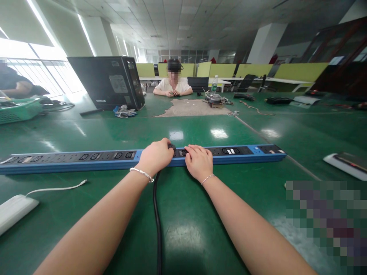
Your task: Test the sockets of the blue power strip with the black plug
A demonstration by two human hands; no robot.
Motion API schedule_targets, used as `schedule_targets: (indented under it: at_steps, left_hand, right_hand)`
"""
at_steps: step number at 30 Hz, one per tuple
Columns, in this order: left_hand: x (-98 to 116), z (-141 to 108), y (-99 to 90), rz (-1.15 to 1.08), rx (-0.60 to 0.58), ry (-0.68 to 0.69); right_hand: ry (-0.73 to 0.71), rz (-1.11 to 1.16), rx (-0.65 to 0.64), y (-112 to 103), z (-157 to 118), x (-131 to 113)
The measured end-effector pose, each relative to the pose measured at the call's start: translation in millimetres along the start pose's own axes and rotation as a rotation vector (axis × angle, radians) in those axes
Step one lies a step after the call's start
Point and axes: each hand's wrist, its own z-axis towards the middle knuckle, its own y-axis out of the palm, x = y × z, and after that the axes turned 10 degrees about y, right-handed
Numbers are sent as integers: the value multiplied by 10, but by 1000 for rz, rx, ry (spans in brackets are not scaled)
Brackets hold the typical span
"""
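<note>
A long blue power strip (pixel 237 157) with black sockets lies across the green table in front of me. My left hand (pixel 156 154) is closed around a black plug (pixel 172 146) at the middle of the strip; how far it sits in a socket is hidden by my fingers. From under that hand a thick black cable (pixel 157 221) runs down toward me. My right hand (pixel 200 160) lies just right of it, its fingers bent over the strip and its thumb along the near side, gripping it. One socket (pixel 182 152) shows between the two hands.
A white device with a cable (pixel 18 210) lies at near left, another white-edged device (pixel 345 165) at right. Behind stand a black computer case (pixel 114 82), gloves (pixel 125 111), a green basket (pixel 20 110) and a bottle (pixel 214 84). A person (pixel 173 82) sits opposite.
</note>
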Motion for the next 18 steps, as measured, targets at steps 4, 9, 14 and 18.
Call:
schedule_targets:
  at_steps: [4,9,14,18]
  left_hand:
    - [12,72,5,17,-40,-14]
    - [124,114,-4,83,-69,-21]
    - [300,92,43,161,-78,-10]
    - [339,37,85,181,-65,10]
  right_hand:
    - [-1,12,-3,-3,-1,3]
    - [10,14,-13,-6,-2,1]
    - [20,10,-23,-2,-3,-7]
    - [23,0,-29,-2,-2,-10]
